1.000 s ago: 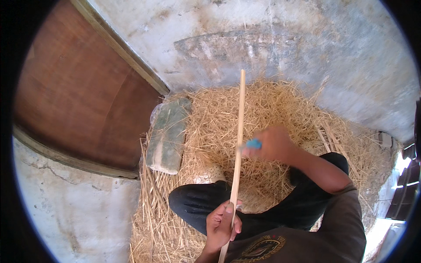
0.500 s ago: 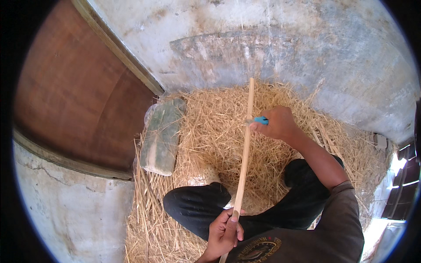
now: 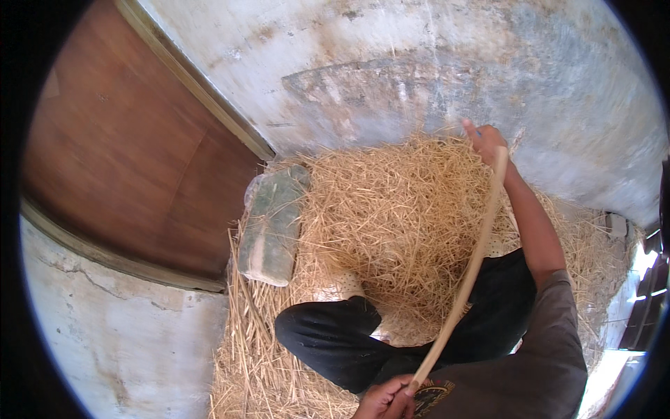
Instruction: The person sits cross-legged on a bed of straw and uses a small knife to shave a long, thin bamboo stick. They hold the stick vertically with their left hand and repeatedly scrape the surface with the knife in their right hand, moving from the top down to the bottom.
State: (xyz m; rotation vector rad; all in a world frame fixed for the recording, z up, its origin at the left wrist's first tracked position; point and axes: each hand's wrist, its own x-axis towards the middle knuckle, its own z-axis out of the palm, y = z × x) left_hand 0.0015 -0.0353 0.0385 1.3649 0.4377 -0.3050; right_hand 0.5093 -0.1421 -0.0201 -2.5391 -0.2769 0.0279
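A long, pale bamboo strip (image 3: pixel 463 293) slants from my lap up to the far right, slightly bowed. My left hand (image 3: pixel 391 399) grips its lower part near my belly. At the strip's far end, my right hand (image 3: pixel 486 142) is closed, with my forearm passing behind the strip. A small patch of the blue-handled knife (image 3: pixel 479 133) shows between its fingers; the blade is hidden. Whether the right hand touches the strip's tip, I cannot tell.
Loose straw shavings (image 3: pixel 405 209) are heaped between my bent legs (image 3: pixel 328 328) and the stained wall (image 3: pixel 391 84). On the left lie a wrapped greenish block (image 3: pixel 272 223) and several thin strips (image 3: pixel 244 335), beside a brown panel (image 3: pixel 132 153) in a wooden frame.
My right hand has moved up and right, from mid-strip to beyond its far end. The strip's far end has swung right, and my left hand has shifted right and lower.
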